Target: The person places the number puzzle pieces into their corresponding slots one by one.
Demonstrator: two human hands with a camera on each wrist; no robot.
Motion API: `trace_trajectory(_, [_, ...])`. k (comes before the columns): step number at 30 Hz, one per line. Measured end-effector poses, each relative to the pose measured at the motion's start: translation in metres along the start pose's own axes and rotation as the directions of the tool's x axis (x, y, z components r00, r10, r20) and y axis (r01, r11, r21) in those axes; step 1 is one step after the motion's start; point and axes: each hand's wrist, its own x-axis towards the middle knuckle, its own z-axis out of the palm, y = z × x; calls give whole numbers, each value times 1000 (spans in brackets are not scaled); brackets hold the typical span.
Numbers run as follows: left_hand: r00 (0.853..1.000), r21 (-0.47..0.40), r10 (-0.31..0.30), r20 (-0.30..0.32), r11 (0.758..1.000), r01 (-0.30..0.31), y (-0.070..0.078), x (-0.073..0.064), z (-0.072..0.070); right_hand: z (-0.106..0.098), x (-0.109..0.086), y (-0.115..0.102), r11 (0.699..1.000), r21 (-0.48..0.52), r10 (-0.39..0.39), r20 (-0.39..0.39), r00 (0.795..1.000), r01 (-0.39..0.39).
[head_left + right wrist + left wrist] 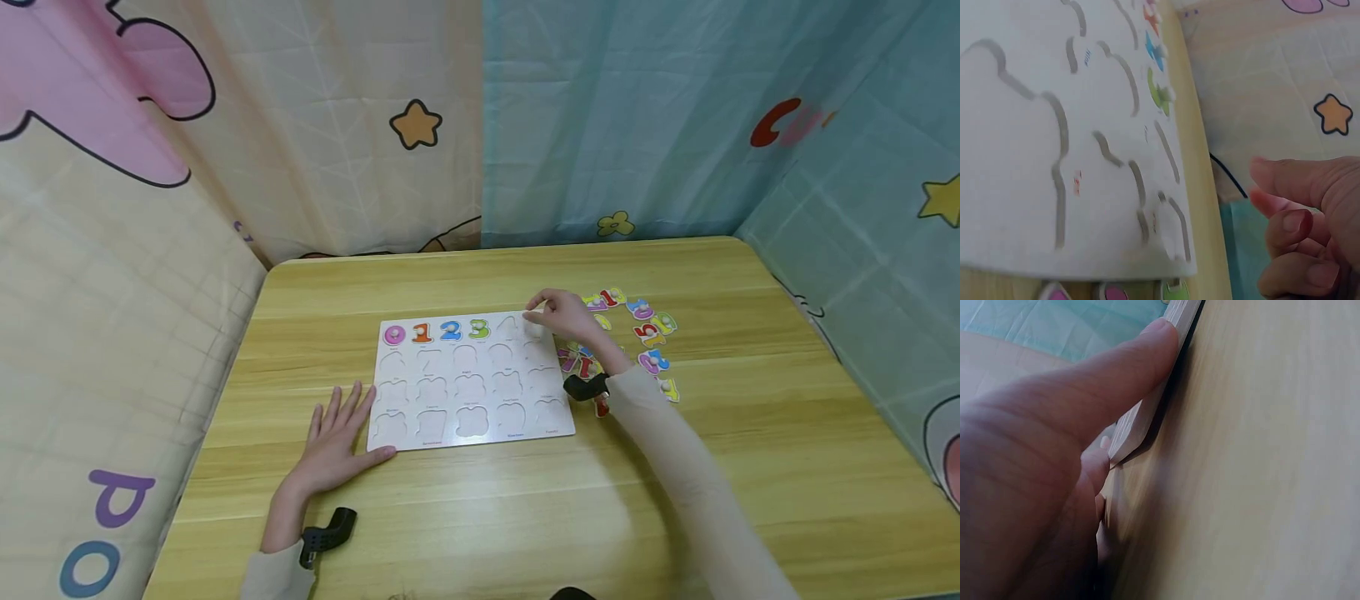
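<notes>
A white number puzzle board (483,400) with shaped recesses lies on the wooden table. Knobbed pieces 0 (394,335), 1 (422,333), 2 (451,331) and 3 (479,328) sit in its top row. My left hand (333,446) rests spread at the board's lower left corner, its thumb (1147,353) pressing against the board's edge in the left wrist view. Over the top right corner is my right hand (566,317), thumb and index finger a little apart. In the right wrist view its other fingers (1300,272) are loosely curled, with nothing held.
Right of the board lie several loose number pieces (649,332), some overlapping and partly behind the right forearm. Printed curtains (600,125) hang close behind the table (337,287) and along both sides.
</notes>
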Motion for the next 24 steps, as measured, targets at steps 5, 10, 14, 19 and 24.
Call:
trace_trajectory(5, [1000,-2,1,3,1000,-1,0,0,0,-30,-19,17,1000,13,8,-33,999,-7])
trace_trajectory(10, [1000,-8,1,4,1000,-1,0,0,0,-52,-43,28,1000,-4,27,-24,999,-27])
trace_trajectory(14, [1000,-9,5,2,1000,-5,0,0,0,-60,-60,41,998,-61,-27,34,999,29])
trace_trajectory(19, [1000,-7,10,-1,1000,-10,1,0,0,-64,-81,56,984,-110,-105,273,956,139])
trace_trajectory(24, [1000,-10,5,1,1000,-5,2,-1,-1,-65,-96,60,986,-28,-135,462,876,166])
